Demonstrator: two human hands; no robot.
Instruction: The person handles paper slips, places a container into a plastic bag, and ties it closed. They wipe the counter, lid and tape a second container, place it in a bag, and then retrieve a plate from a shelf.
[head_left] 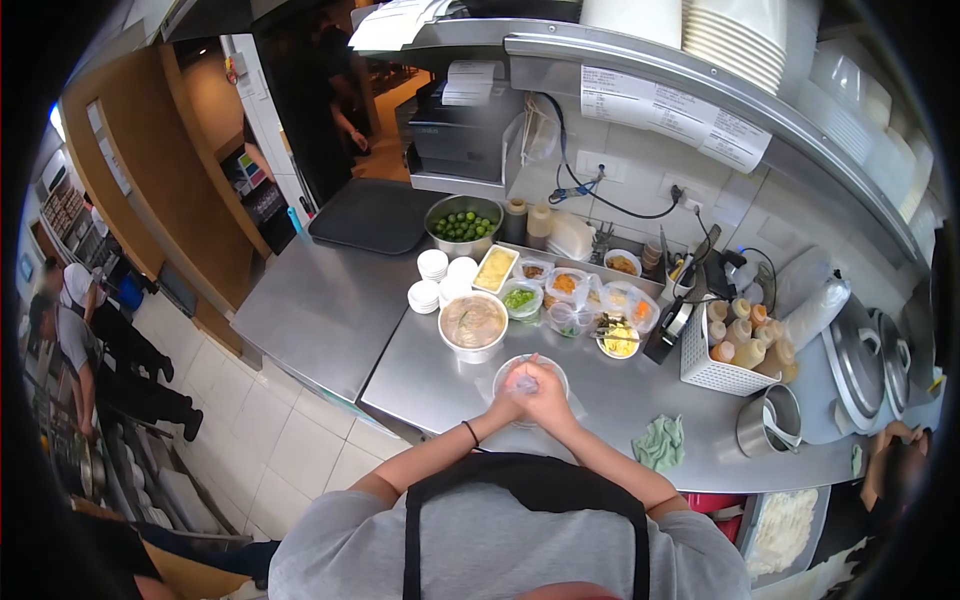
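My left hand (510, 398), with a black band at its wrist, meets my right hand (545, 388) over a white bowl (563, 372). Both are closed around a bunched piece of clear plastic bag (526, 384). Thin clear plastic also shows beside the bowl, whose contents are mostly hidden by my hands. Just beyond stands a larger white tub (473, 335) filled with pale broth or food. Close by are a container of yellow food (495, 269), a bag of chopped greens (519, 299) and a bowl with yellow pieces (619, 343).
Small white lidded cups (432, 264) are stacked near a metal bowl of green limes (464, 226). To the right sit a green cloth (659, 442), a white basket of sauce bottles (735, 345) and a metal pot (768, 421). A shelf (640, 52) overhangs the counter. Other people stand at left and far right.
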